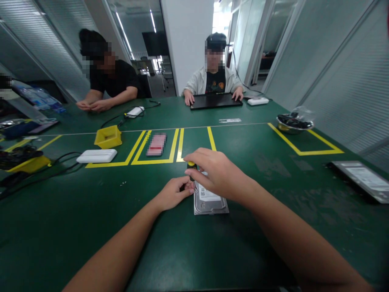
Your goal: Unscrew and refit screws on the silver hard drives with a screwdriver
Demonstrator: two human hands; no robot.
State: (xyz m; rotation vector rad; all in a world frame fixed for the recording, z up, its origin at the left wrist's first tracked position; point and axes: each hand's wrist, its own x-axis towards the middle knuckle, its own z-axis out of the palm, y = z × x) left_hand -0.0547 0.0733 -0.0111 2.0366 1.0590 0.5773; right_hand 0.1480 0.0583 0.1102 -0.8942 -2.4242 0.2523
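Note:
A silver hard drive [212,207] with a white label lies flat on the green table in front of me. My right hand [217,170] is closed round the black and yellow handle of a screwdriver [191,165], held upright above the drive's far left part. The screwdriver's shaft and tip are hidden behind my fingers. At the drive's left edge, my left hand [176,192] has its thumb and fingers curled together, just below the handle. What lies between those fingertips is hidden.
Another drive-like metal unit [363,178] lies at right. Farther off are a metal bowl [294,123] of dark parts, a yellow bin [108,137], a white power bank-like box [96,156], a phone-like object [157,144] and yellow tape. Two people sit opposite, one touching a black panel [216,101].

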